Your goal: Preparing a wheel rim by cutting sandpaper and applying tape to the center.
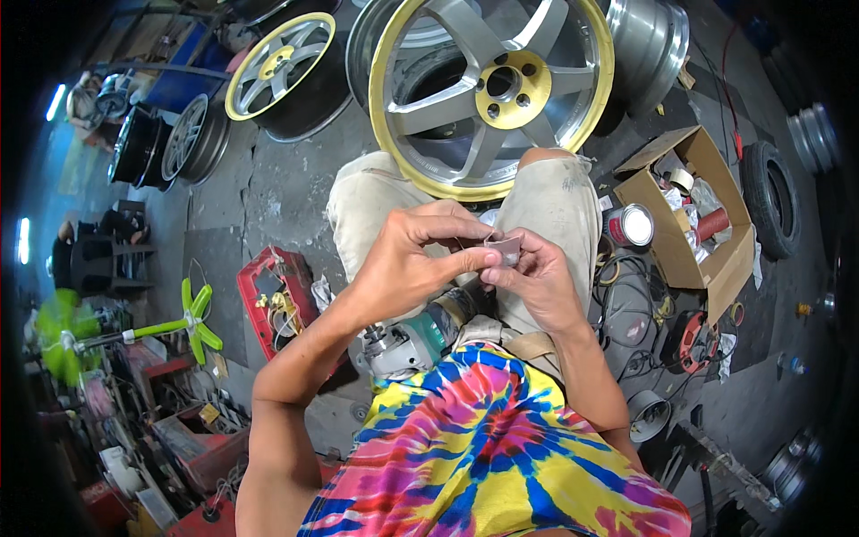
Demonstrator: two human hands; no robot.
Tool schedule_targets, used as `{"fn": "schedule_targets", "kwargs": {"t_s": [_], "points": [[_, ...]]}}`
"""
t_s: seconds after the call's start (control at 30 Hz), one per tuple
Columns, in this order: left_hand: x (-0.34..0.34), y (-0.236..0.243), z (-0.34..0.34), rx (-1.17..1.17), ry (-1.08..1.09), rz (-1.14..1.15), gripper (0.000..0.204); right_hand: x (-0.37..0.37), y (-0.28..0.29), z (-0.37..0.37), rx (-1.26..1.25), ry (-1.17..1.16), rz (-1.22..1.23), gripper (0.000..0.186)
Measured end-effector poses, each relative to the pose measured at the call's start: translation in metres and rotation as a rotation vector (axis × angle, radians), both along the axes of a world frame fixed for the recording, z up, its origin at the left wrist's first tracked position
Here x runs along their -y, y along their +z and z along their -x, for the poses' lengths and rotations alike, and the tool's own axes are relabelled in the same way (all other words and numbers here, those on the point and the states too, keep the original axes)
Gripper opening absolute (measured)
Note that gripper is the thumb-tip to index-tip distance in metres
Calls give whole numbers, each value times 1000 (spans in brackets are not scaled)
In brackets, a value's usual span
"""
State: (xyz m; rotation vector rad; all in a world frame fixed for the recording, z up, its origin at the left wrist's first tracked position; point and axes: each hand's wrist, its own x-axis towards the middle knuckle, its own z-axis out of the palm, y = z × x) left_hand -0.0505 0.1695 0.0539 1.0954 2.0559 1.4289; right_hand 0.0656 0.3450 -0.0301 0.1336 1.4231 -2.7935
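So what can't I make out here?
In the head view:
Full shape of the small brown piece: partly covered by the left hand and right hand.
Part of the teal tool: hidden by the shirt.
Top of the large wheel: cut off by upper edge.
Leftmost green blades: blurred.

Both your hands meet above your lap. Your left hand point(413, 255) pinches a small brownish piece of sheet point(508, 249) between thumb and fingers; your right hand point(543, 282) grips it from the other side. Teal-and-grey power tool point(420, 342) below your left forearm, close against your tie-dye shirt point(492, 430). Ahead of your knees, a large silver spoked wheel point(530, 94), yellow at hub and rim, tilted up. Red case point(253, 291) on the floor to your left; to your right, a can point(636, 225) beside an open, filled cardboard box point(659, 217), black tyre point(771, 201) beyond.
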Motion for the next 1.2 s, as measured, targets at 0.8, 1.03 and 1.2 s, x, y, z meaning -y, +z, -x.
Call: {"fn": "schedule_targets", "kwargs": {"t_s": [0.8,1.03,1.2], "points": [[4,-20,-21,107,154,-78,15,16,-2,-3,-94,-67,-147,6],[9,0,-10,387,134,-107,34,-10,19,3,-424,-470,-1150,38],[11,-1,-9,557,107,117,29,-9,21,4,-549,-529,-1350,49]]}}
